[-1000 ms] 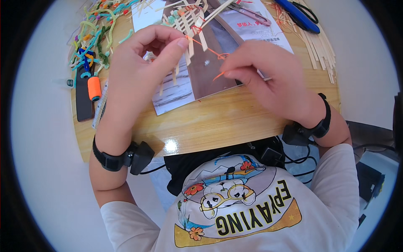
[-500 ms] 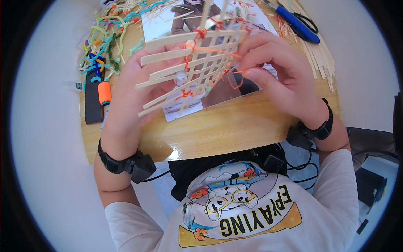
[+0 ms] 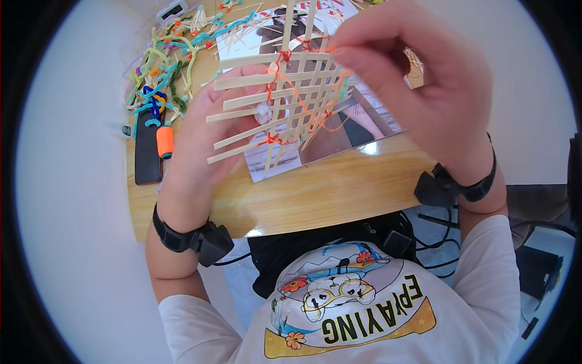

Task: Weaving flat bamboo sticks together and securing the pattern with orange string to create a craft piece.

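Note:
Upright over the table, a woven lattice [image 3: 297,100] of pale wooden strips is bound at its crossings with red and orange thread. My left hand [image 3: 197,136] grips its left side, with the fingers partly hidden behind the strips. A white fluffy bit [image 3: 263,113] shows between strips near those fingers. At the lattice's upper right, my right hand [image 3: 424,91] pinches orange thread [image 3: 294,91] between thumb and forefinger. The thread runs slantwise across the lattice's front, and a loose loop hangs at the lower right.
A printed glossy sheet [image 3: 357,142] lies beneath the lattice on the wooden table [image 3: 327,194]. Tangled colourful pipe cleaners [image 3: 163,60], an orange thread spool [image 3: 164,142] and a dark flat object [image 3: 147,155] are at left. Loose wooden strips [image 3: 415,68] lie behind my right hand.
My right hand has risen from the lattice's lower right to its upper right, with the orange thread. The lattice has turned slightly, still in my left hand. The whole view has shifted a little.

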`<state>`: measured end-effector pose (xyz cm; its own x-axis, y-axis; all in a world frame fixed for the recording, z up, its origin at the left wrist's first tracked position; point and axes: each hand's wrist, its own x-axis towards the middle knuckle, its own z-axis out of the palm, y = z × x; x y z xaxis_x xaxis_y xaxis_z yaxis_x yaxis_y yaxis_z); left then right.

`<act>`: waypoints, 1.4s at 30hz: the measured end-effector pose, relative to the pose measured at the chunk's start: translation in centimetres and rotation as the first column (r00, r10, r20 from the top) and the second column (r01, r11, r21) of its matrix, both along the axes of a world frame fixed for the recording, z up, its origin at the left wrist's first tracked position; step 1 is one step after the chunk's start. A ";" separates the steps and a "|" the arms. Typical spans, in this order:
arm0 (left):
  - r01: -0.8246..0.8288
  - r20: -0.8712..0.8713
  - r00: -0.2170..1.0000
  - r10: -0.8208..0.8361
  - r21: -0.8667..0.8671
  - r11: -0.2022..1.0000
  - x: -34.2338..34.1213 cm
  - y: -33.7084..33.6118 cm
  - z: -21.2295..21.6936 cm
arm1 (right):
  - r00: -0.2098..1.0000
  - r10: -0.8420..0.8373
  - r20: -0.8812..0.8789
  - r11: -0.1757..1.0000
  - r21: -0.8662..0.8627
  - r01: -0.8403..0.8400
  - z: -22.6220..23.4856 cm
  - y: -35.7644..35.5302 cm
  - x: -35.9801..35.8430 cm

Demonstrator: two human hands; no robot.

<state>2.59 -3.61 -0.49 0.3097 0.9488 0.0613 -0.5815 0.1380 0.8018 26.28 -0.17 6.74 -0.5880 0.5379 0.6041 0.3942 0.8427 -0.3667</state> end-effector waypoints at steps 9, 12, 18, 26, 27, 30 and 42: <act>-0.100 -0.076 0.992 0.099 0.000 0.995 0.5 -0.4 0.4 | 0.987 0.119 -0.104 0.985 -0.115 -0.131 -2.6 0.2 -1.7; -0.153 -0.123 0.980 0.157 0.044 0.987 0.6 -0.6 0.3 | 0.965 0.185 -0.186 0.928 -0.291 -0.234 -2.4 0.0 -1.4; -0.141 -0.131 0.978 0.164 0.168 0.976 0.8 -0.9 0.3 | 0.902 0.128 -0.412 0.721 -0.586 -0.370 -2.8 -0.2 -2.0; -0.159 -0.177 0.963 0.201 0.226 0.961 1.2 -0.9 0.2 | 0.903 0.044 -0.428 0.749 -0.584 -0.313 -4.0 0.2 -2.2; -0.172 -0.199 0.957 0.212 0.200 0.965 1.2 -0.9 0.2 | 0.904 0.040 -0.425 0.765 -0.569 -0.301 -4.1 0.3 -2.1; -0.186 -0.180 0.961 0.212 0.151 0.971 1.2 -0.8 0.2 | 0.911 0.033 -0.411 0.824 -0.505 -0.258 -4.4 0.5 -2.2; -0.160 -0.222 0.958 0.182 0.112 0.981 1.2 -0.8 0.0 | 0.953 0.133 -0.274 0.987 -0.050 -0.152 -5.9 1.0 -2.6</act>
<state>3.77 -4.41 -0.49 0.1591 0.9825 0.0968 -0.3887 -0.0278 0.9210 23.72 0.85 0.88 -0.4827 0.5067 0.7143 0.1506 0.8515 -0.5023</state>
